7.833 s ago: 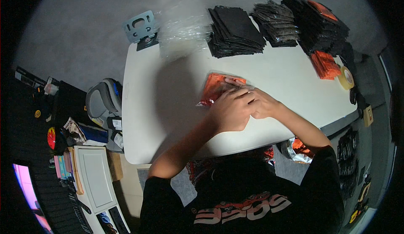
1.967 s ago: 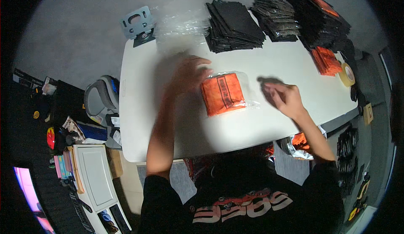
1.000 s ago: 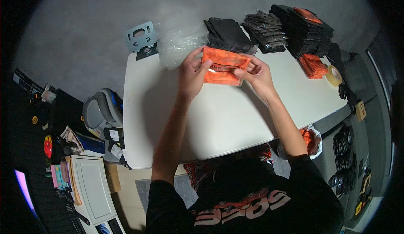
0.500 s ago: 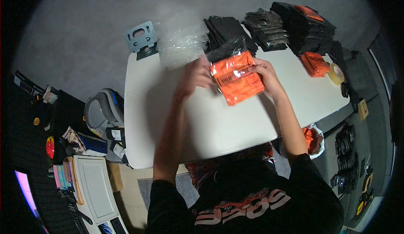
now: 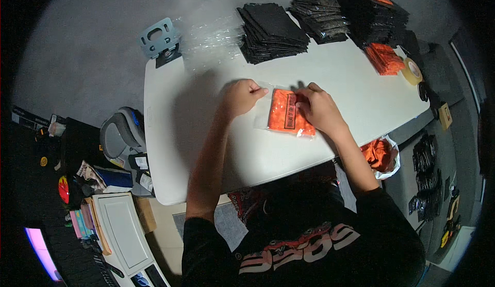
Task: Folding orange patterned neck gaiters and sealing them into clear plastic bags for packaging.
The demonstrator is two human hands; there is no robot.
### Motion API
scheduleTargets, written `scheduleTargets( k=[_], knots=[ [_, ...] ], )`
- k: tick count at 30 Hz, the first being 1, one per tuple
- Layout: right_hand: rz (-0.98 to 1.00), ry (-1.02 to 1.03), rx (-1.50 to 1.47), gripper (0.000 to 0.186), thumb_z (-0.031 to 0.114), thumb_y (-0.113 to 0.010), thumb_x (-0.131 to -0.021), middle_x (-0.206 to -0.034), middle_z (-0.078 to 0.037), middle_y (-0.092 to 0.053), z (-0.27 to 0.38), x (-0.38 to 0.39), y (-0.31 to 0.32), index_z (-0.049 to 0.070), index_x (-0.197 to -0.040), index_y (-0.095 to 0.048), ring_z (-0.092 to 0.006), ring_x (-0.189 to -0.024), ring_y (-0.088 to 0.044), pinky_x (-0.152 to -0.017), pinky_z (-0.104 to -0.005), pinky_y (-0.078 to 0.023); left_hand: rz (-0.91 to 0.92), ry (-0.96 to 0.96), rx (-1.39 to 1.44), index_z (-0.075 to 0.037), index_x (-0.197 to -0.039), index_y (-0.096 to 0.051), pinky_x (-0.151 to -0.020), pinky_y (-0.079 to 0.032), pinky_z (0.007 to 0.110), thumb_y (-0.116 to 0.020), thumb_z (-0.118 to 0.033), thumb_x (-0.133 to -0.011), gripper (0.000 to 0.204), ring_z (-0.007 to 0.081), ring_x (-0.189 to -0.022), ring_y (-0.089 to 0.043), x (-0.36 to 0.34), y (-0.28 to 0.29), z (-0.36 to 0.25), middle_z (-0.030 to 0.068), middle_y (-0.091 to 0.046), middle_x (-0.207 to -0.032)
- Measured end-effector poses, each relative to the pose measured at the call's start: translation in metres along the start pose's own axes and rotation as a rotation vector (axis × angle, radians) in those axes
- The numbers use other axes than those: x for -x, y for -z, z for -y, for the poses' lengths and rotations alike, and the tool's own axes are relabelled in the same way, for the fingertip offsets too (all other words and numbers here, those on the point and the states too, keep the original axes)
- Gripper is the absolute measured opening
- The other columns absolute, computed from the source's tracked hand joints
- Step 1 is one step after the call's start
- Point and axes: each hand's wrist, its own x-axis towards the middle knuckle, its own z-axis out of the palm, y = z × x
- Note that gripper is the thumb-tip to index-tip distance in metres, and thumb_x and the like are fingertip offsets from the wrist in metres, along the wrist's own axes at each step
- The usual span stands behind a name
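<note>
We observe the left hand (image 5: 243,99) pinching the edge of the clear bag (image 5: 262,121). Whether the right hand (image 5: 323,112), fingers bent against it, grips, we cannot tell. Between both hands lies the bagged orange cloth (image 5: 281,111); beyond them, a black stack (image 5: 273,31).

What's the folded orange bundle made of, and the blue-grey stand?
Folded orange bundle: probably cloth, creased and soft.
Clear bag around it: likely thin plastic, see-through with glints.
Blue-grey stand with cutouts: smooth, matte, maybe painted metal, possibly plastic.

left hand (image 5: 242,100) pinched, right hand (image 5: 324,112) curled, bare forearms (image 5: 207,168)
</note>
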Motion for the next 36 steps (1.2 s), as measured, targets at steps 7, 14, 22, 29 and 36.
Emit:
scheduleTargets(
  k=[7,14,22,29,36],
  knots=[
    [-0.085,0.231,-0.084,0.028,-0.003,-0.072,-0.083,-0.11,-0.019,-0.067,-0.018,-0.015,0.015,0.0,-0.111,-0.075,-0.0369,-0.107,-0.064,-0.092,-0.0421,-0.056,0.121,0.249,0.729,0.004,-0.119,-0.065,-0.078,-0.06,0.037,-0.063,-0.04,-0.104,0.046,0.0239,-0.095,-0.077,0.04,-0.013,-0.022,0.0131,-0.077,-0.109],
    [0.081,0.138,-0.185,0.032,0.028,-0.084,-0.078,-0.088,-0.013,-0.066,0.071,0.054,0.047,0.003,-0.084,-0.065,-0.0353,-0.084,-0.067,-0.076,-0.0446,-0.056,-0.107,0.354,1.475,0.003,-0.136,-0.052,-0.107,-0.052,0.038,-0.055,-0.033,-0.108,0.046,0.0321,-0.132,-0.062,0.121,-0.056,-0.067,0.0245,-0.061,-0.143],
    [-0.175,0.147,-0.176,0.021,0.012,-0.076,-0.072,-0.094,-0.014,-0.065,0.043,0.077,0.012,0.003,-0.088,-0.065,-0.0357,-0.09,-0.065,-0.079,-0.0456,-0.055,-0.121,-0.196,0.059,0.001,-0.141,-0.054,-0.11,-0.048,0.047,-0.06,-0.005,-0.098,0.044,0.0396,-0.128,-0.06,0.135,-0.069,-0.042,0.0175,-0.057,-0.148],
    [-0.092,0.194,0.006,0.08,0.032,-0.08,-0.074,-0.151,-0.028,-0.05,0.025,0.064,0.011,-0.004,-0.141,-0.055,-0.0445,-0.143,-0.046,-0.117,-0.0518,-0.041,-0.206,-0.29,-0.144,0.006,-0.149,-0.046,-0.117,-0.038,0.052,-0.057,-0.005,-0.099,0.052,0.0433,-0.136,-0.049,0.129,-0.075,-0.069,0.0248,-0.045,-0.155],
    [0.042,0.169,0.099,0.101,0.049,-0.075,-0.078,-0.161,-0.032,-0.037,0.014,0.07,0.0,-0.015,-0.149,-0.042,-0.0455,-0.151,-0.035,-0.125,-0.0537,-0.029,-0.287,-0.145,-0.196,0.009,-0.148,-0.044,-0.117,-0.037,0.053,-0.062,-0.012,-0.099,0.056,0.0458,-0.137,-0.046,0.124,-0.093,-0.083,0.0256,-0.043,-0.155]
  ],
)
